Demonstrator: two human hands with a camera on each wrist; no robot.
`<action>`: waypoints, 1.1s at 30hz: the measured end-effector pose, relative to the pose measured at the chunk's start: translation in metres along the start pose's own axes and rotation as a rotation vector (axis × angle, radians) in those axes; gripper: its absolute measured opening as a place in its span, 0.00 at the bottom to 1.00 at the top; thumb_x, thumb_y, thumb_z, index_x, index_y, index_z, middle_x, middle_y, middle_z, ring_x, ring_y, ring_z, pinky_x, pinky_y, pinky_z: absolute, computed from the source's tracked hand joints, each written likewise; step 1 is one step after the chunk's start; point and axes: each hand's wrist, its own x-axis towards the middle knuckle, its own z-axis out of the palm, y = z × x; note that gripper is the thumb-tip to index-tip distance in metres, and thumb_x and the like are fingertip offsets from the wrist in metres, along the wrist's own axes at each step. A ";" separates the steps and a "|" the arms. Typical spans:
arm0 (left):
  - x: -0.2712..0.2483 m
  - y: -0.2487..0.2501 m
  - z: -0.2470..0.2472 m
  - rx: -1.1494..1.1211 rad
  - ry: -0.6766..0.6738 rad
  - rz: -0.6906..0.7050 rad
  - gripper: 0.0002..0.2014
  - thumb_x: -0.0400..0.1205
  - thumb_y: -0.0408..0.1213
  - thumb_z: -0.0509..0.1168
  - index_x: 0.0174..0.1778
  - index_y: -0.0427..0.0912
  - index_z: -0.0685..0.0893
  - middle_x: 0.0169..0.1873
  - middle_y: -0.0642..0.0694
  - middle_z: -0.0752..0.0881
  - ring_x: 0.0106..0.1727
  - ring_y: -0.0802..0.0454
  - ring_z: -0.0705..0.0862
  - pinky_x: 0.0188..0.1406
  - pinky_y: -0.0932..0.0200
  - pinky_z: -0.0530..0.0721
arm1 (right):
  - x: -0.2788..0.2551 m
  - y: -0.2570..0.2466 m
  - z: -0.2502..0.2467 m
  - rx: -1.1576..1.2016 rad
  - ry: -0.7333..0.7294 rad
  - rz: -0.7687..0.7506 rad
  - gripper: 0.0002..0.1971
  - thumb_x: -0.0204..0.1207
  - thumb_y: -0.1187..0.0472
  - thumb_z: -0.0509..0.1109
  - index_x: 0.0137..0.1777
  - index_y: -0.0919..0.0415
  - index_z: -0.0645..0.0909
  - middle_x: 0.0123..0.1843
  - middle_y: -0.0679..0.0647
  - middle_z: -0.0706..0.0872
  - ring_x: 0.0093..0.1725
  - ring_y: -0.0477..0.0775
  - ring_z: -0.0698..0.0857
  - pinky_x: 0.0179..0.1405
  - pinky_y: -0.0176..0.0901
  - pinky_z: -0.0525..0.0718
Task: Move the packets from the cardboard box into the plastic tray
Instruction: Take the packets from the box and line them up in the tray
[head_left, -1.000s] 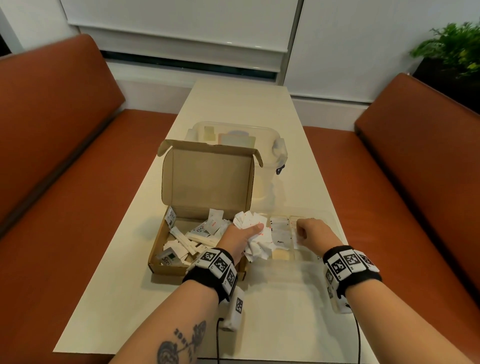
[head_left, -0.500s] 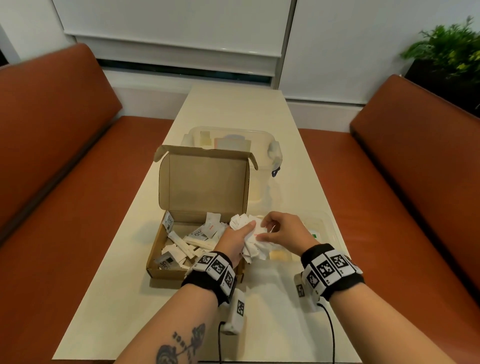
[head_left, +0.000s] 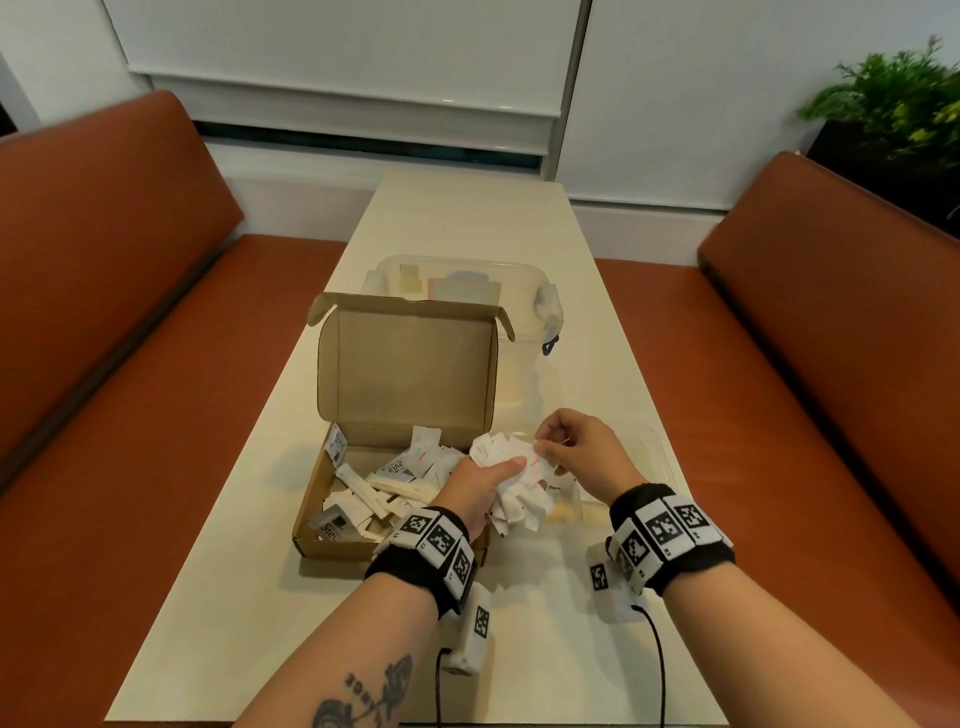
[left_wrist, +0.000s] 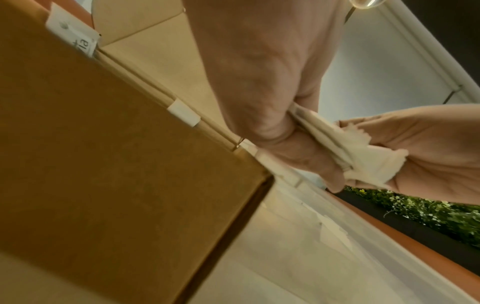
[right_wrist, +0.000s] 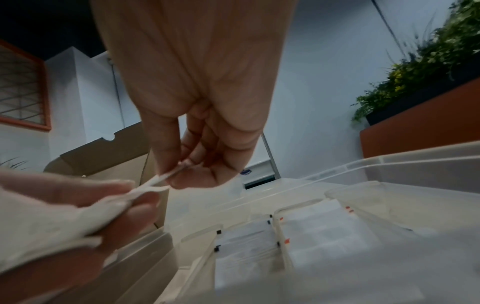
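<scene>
Your left hand (head_left: 480, 483) holds a bunch of packets (head_left: 511, 480) at centre frame, its grip closed round them above the gap between cardboard box (head_left: 363, 467) and plastic tray (head_left: 652, 452). Your right hand (head_left: 579, 449) pinches one packet's edge. Peel that single packet free slowly, keep the left squeeze firm, then lay it flat in a tray compartment, lower right in the right wrist view.

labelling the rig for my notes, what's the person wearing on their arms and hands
Both hands are bare, forearms unsleeved. Each wrist wears a black band carrying square black-and-white markers; the right band matches. A white tagged camera block with a black cable hangs under each wrist. The left forearm bears a dark tattoo.
</scene>
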 end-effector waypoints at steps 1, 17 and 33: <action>-0.001 0.000 0.001 0.001 -0.002 0.000 0.16 0.83 0.28 0.63 0.66 0.28 0.78 0.58 0.27 0.84 0.55 0.32 0.85 0.61 0.37 0.80 | 0.000 -0.001 0.001 0.017 0.018 -0.007 0.03 0.75 0.68 0.71 0.47 0.62 0.81 0.35 0.54 0.82 0.31 0.48 0.81 0.31 0.33 0.83; -0.001 0.005 0.002 -0.020 0.070 0.076 0.05 0.82 0.31 0.66 0.52 0.40 0.84 0.45 0.42 0.89 0.43 0.49 0.88 0.41 0.56 0.86 | 0.004 -0.002 -0.016 -0.133 -0.154 0.087 0.09 0.81 0.62 0.64 0.51 0.52 0.86 0.35 0.48 0.85 0.32 0.42 0.77 0.31 0.25 0.75; -0.009 0.006 0.005 0.095 0.078 0.066 0.03 0.82 0.29 0.66 0.43 0.35 0.83 0.45 0.33 0.86 0.50 0.35 0.83 0.46 0.38 0.81 | 0.004 0.013 -0.030 -0.220 -0.040 0.065 0.03 0.72 0.61 0.76 0.40 0.60 0.87 0.30 0.50 0.84 0.29 0.41 0.78 0.29 0.27 0.75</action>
